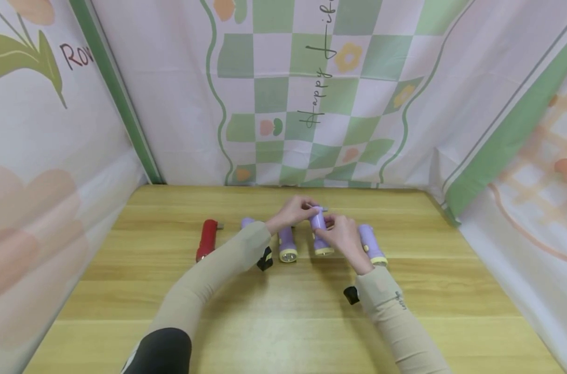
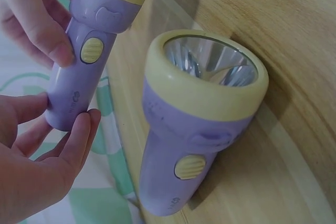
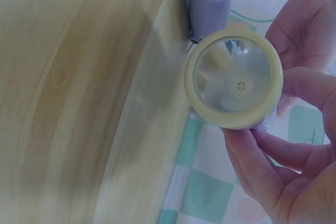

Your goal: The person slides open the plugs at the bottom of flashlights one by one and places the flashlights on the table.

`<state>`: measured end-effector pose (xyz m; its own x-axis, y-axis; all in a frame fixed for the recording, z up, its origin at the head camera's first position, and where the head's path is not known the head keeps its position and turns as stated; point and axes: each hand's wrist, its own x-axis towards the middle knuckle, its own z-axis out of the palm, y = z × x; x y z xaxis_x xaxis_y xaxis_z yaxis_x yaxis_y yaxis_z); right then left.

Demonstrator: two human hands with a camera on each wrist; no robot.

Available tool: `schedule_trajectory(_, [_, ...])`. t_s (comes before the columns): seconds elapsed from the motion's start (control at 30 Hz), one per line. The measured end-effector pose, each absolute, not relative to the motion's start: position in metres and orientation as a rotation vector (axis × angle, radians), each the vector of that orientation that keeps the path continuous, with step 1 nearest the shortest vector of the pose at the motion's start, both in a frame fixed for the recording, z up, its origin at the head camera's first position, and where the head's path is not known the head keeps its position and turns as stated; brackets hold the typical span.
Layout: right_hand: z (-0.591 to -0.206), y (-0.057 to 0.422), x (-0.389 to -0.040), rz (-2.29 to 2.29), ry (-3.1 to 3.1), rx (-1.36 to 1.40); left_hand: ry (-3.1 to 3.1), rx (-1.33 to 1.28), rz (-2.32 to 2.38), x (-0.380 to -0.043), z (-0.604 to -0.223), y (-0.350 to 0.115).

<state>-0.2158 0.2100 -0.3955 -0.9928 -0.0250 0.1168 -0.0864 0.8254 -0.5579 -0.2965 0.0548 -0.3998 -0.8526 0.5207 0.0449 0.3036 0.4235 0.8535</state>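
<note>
A purple flashlight (image 1: 318, 221) with a cream rim and cream switch is held between both hands, its lens facing the person. My left hand (image 1: 293, 213) pinches its tail end between thumb and fingers, plain in the left wrist view. My right hand (image 1: 343, 236) grips the body near the head, its thumb beside the switch (image 2: 92, 50). A small grey tab (image 1: 324, 209) sticks out beside the tail. In the right wrist view the clear round lens (image 3: 233, 74) faces the camera. Left of it, another purple flashlight (image 1: 286, 243) lies on the table.
A purple flashlight (image 1: 371, 244) lies to the right, partly behind the right wrist. Farther left are a mostly hidden purple flashlight (image 1: 247, 222) and a red flashlight (image 1: 208, 239) with a grey tab. Patterned curtains (image 1: 288, 93) enclose the wooden table (image 1: 283, 322).
</note>
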Motion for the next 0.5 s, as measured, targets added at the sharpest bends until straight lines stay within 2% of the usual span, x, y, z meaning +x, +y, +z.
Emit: schedule_trajectory(0.5, [-0.3978, 0.2119, -0.2153, 0.872, -2.955, 0.019, 2.390, 0.663, 1.396, -0.2981, -0.4041, 0.0623])
